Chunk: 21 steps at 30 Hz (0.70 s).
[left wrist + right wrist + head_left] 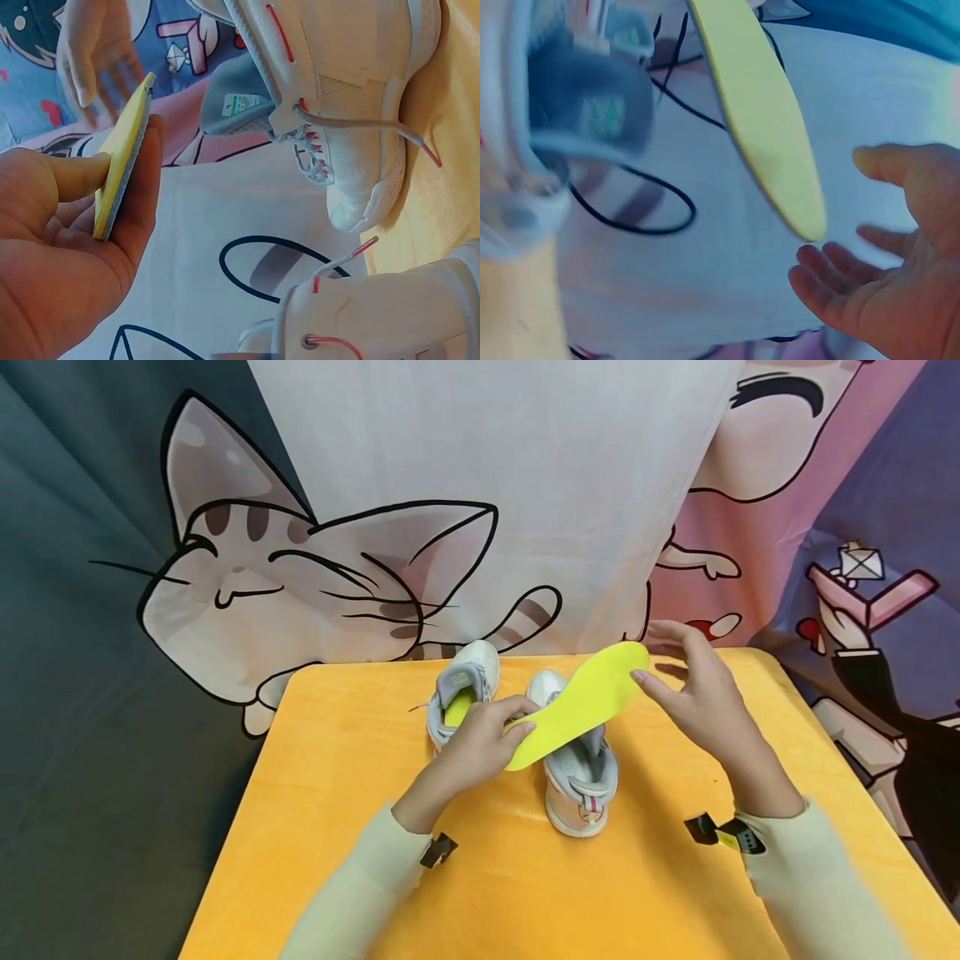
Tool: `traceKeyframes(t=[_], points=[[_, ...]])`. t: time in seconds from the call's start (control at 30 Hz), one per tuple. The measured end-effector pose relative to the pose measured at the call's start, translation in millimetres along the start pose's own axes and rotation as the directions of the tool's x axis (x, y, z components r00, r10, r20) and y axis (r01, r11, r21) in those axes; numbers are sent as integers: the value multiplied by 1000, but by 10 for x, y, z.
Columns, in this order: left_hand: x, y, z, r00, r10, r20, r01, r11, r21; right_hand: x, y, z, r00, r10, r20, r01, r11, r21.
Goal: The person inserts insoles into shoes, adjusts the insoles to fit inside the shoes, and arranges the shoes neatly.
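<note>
A bright yellow insole (581,697) is held up at a slant above the right-hand shoe (573,814). My left hand (480,739) pinches its lower end between thumb and fingers; the left wrist view shows its grey underside edge (124,199). Beside the other end is my right hand (705,697), fingers spread and loosely bent. In the right wrist view a gap shows between the thumb and the insole (769,135), and the fingers are close to its tip. The left-hand shoe (480,658) has a yellow insole (459,706) inside, partly hidden by my left hand.
Both pale shoes stand on a yellow-covered table (337,827), toes toward the back. Behind the table's far edge hangs a cloth backdrop (510,452) with cartoon figures. Red-tipped laces (360,124) hang loose from the shoes.
</note>
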State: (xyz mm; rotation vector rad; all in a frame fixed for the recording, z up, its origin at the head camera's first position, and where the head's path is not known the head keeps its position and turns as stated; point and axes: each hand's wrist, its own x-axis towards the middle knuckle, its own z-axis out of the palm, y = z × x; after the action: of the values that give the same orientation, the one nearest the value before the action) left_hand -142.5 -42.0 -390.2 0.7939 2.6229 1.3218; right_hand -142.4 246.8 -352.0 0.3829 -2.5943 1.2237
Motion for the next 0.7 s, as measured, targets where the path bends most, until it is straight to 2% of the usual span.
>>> traceKeyframes(t=[0.03,0.1,0.17,0.23,0.3,0.37,0.43,0.5,0.6,0.7], points=[[-14,-3,-3,1000,4,-13,-4,1000,-5,-24,15,17,999,52,8,-53,995,86],[-39,-13,-4,999,8,-37,-8,1000,-16,-66,48,63,990,132,47,-140,957,255],[-59,-18,3,999,8,-52,-10,999,-35,-107,78,124,978,175,110,-205,886,415],[-73,-23,20,998,3,-64,-7,998,-67,-149,98,197,964,194,180,-262,798,544],[-83,-30,49,997,-2,-74,-5,996,-91,-183,108,276,950,196,242,-307,724,618],[-89,-39,84,997,-1,-81,-8,994,-109,-211,112,349,940,199,278,-338,670,661],[-94,-44,120,997,3,-82,-13,992,-123,-227,114,408,936,202,289,-349,641,683],[-103,-42,149,997,6,-77,-16,991,-136,-238,115,445,935,215,280,-352,626,695],[-116,-36,177,998,10,-66,-21,986,-164,-248,115,462,937,227,267,-350,621,701],[-130,-29,185,999,12,-50,-22,981,-194,-249,119,450,939,222,262,-344,634,693]])
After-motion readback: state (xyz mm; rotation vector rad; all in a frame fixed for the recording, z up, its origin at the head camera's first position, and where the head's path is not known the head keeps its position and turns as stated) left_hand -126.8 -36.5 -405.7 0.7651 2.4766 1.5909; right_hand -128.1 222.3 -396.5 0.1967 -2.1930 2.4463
